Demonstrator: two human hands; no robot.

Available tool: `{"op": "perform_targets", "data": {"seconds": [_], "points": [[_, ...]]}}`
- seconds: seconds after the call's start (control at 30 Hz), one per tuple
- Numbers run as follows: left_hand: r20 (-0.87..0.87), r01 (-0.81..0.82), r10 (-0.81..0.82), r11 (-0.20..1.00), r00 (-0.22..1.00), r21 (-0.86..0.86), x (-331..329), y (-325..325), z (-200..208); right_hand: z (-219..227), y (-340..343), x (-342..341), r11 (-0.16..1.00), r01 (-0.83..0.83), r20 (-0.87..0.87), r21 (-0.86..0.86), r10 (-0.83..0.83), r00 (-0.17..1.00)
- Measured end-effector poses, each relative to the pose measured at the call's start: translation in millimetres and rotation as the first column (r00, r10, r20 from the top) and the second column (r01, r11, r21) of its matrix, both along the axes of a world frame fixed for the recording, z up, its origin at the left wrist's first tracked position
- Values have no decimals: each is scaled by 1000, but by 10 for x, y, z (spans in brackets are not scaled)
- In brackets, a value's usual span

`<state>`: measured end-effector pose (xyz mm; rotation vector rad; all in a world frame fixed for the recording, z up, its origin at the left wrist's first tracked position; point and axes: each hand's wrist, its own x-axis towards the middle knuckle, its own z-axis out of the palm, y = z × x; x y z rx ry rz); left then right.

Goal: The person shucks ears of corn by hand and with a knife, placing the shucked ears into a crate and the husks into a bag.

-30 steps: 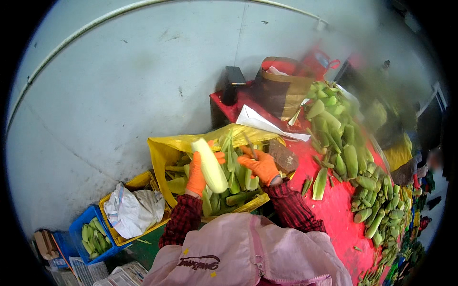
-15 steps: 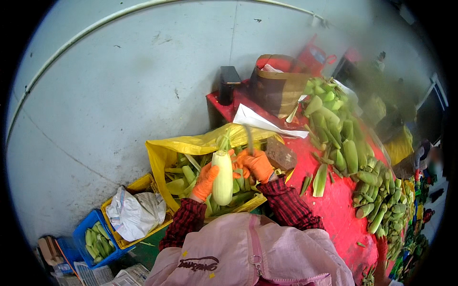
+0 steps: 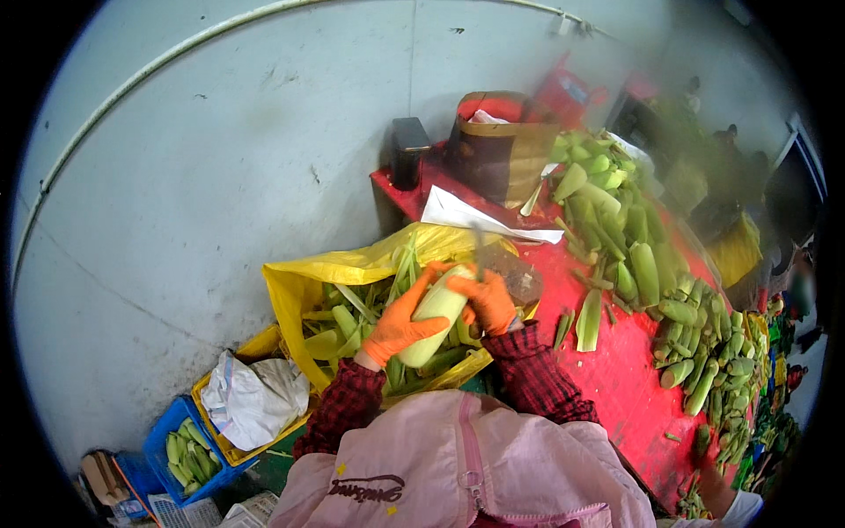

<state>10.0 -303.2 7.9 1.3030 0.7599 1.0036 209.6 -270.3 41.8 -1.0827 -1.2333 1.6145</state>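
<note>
Over the yellow sack, a pale green ear of corn (image 3: pixel 437 315), largely stripped of its outer husk, lies tilted between my hands. My left hand (image 3: pixel 400 327), in an orange glove, is closed around its near side. At the ear's upper end is my right hand (image 3: pixel 489 302), also gloved in orange, with its fingers curled. A thin dark blade, seemingly a knife (image 3: pixel 478 248), sticks up from the right hand; its handle is hidden. Stripped husks (image 3: pixel 348 326) fill the yellow sack (image 3: pixel 295 290) beneath.
Right of me, the red table (image 3: pixel 607 387) bears piled corn ears (image 3: pixel 647 273) and a brown block (image 3: pixel 512 271). Farther back stand a paper bag (image 3: pixel 506 158) and a black container (image 3: pixel 407 151). Left are a blue crate (image 3: pixel 157 444) and a white sack (image 3: pixel 251 400). Another person's arm (image 3: pixel 717 495) enters lower right.
The ear has gone from upright to tilted, its top leaning right toward my right hand. Leafy strands no longer stand at its top. Another person's arm now shows at the lower right.
</note>
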Motion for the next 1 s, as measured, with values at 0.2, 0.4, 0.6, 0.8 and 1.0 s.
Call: {"op": "perform_targets", "data": {"seconds": [0.2,0.4,0.6,0.8,1.0], "points": [[6,132,-135,948,991,-289,-108,-206,-138,-27,-25,477,955,283,-357,85,-236,904],[4,-42,42,991,999,-125,166,-168,-459,-411,-639,1140,885,465,-467,-32,-424,776],[-74,-21,1,962,997,-272,484,197,-887,-678,-2039,1798,592,800,-339,-97,-775,533],[-66,273,-302,921,951,-277,1181,330,-917,-967,-3712,1788,-20,959,-331,-283,-936,-117],[-42,422,-451,861,892,-285,1749,256,-879,-1675,-5350,1681,-766,564,-79,-310,-570,-818]]}}
